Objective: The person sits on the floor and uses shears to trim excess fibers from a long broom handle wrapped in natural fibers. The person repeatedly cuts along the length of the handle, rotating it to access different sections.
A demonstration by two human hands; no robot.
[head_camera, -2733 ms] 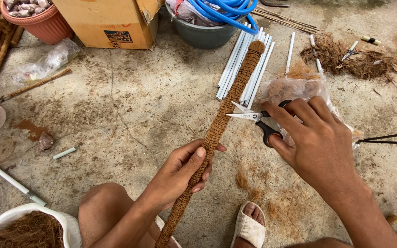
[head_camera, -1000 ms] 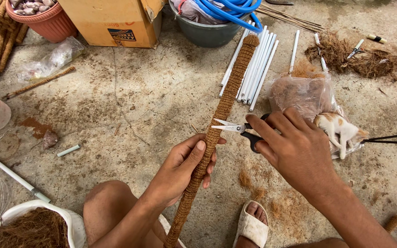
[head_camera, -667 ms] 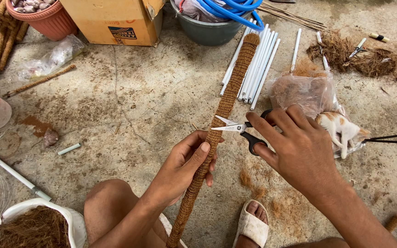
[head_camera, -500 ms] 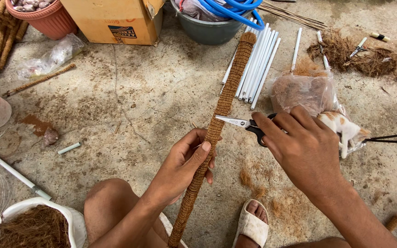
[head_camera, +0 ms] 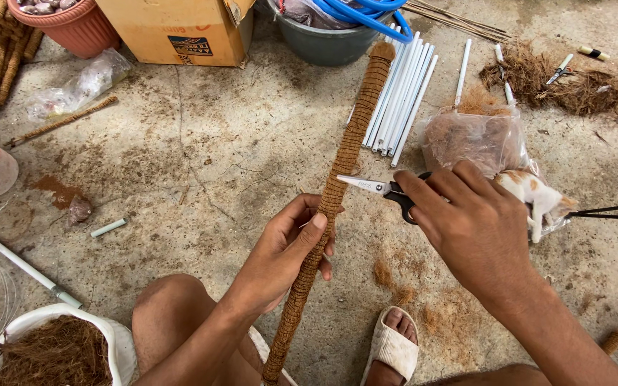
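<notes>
Rough concrete floor (head_camera: 202, 164) all around you, dusted with brown fibre bits. Your left hand (head_camera: 287, 250) was clenched around the coir-wrapped pole (head_camera: 345, 154) about halfway along, thumb pressed on top, with the pole slanting from down by your knee up toward the grey tub (head_camera: 327, 43). Your right hand (head_camera: 477, 229) was grasping the black-handled scissors (head_camera: 380, 189), blades pointing left with the tips right at the pole's side; couldn't tell if they were actually touching it. Just past the pole lay a bundle of white tubes (head_camera: 402, 93), and a clear bag of fibre (head_camera: 477, 136) sat beyond your right hand, with a small orange-and-white kitten (head_camera: 538, 196) right beside it. A white sack of coir (head_camera: 51, 354) was by your left knee, and a cardboard box (head_camera: 180, 28) up top.
</notes>
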